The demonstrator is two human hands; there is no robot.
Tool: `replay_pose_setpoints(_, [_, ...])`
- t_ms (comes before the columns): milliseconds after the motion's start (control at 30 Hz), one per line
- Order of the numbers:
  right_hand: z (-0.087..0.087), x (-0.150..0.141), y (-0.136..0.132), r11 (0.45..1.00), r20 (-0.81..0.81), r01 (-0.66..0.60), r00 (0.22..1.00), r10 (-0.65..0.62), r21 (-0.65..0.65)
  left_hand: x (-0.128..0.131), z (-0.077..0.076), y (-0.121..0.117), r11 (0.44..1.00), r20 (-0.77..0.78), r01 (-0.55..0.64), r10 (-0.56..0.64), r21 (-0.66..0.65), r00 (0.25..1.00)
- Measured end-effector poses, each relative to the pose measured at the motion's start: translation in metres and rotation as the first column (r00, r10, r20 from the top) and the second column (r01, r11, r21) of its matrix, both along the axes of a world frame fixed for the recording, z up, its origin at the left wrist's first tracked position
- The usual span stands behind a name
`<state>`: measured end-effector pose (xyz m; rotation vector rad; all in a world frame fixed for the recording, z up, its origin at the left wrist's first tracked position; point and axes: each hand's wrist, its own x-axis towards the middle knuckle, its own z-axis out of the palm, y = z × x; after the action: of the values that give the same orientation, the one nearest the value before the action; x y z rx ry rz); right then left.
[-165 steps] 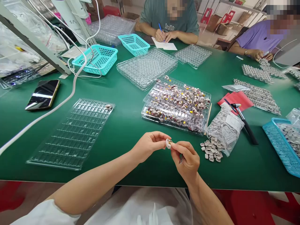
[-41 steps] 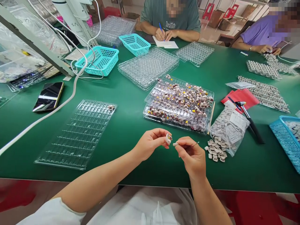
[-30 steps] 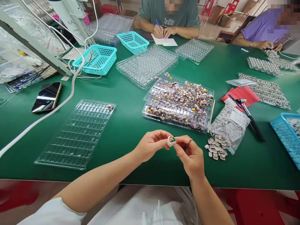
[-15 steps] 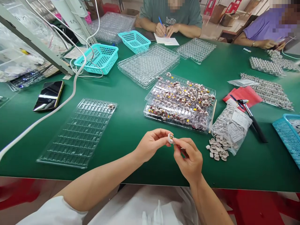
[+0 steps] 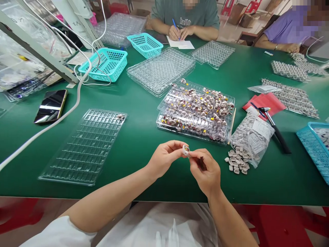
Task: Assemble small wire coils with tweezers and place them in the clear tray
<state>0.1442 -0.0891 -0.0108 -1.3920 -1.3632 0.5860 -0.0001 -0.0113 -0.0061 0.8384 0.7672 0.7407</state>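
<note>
Pinches small white part (image 5: pixel 184 151) between thumb and index of left hand (image 5: pixel 161 159), closed snugly on its left side. Shows yellow and dark bits in the part's opening. Brings right hand (image 5: pixel 207 171) to the lower right edge of same part, with thumb and index pinched together there, touching it; cannot tell if also gripping some tiny extra piece. Curls other right fingers in, with a dark patch under them, too shadowed to identify. Holds part up over green table (image 5: pixel 144 130), between both hands, in front of clear trays (image 5: pixel 191 117) loaded with similar pieces (image 5: pixel 218 99). Has loose pale pieces (image 5: pixel 236 163) near right hand, at mouth of plastic bag (image 5: pixel 253 132), with black-handled tool (image 5: pixel 279 135) and red packets (image 5: pixel 272 103) past it. Includes, well left of the hands, long clear tray (image 5: pixel 77 147) with a single piece (image 5: pixel 120 117) in far right corner, then phone (image 5: pixel 48 108) near white cable (image 5: pixel 61 118). Includes, across table, co-worker's hand (image 5: pixel 174 33) with blue pen (image 5: pixel 174 24) on white paper (image 5: pixel 186 45).
</note>
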Motion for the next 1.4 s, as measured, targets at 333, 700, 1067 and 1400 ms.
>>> replay_pose_setpoints(333, [-0.001, 0.001, 0.001, 0.998, -0.101, 0.055, 0.993, -0.058, -0.040, 0.000, 0.002, -0.002, 0.999, 0.029, 0.031, -0.030, -0.044, 0.999])
replay_pose_setpoints(700, [-0.002, 0.001, 0.001, 0.992, 0.003, 0.033, 0.999, -0.033, -0.120, -0.002, 0.003, 0.001, 1.000, 0.041, 0.026, -0.025, -0.008, 0.999])
replay_pose_setpoints(1067, [-0.007, 0.001, 0.000, 0.982, 0.028, 0.112, 0.994, -0.109, -0.152, 0.000, 0.006, -0.007, 0.985, -0.055, -0.014, 0.024, 0.175, 0.998])
replay_pose_setpoints(1400, [-0.006, 0.003, -0.003, 0.994, -0.177, 0.111, 0.978, -0.108, 0.006, 0.001, 0.005, -0.007, 0.985, -0.072, -0.012, 0.025, 0.172, 0.997])
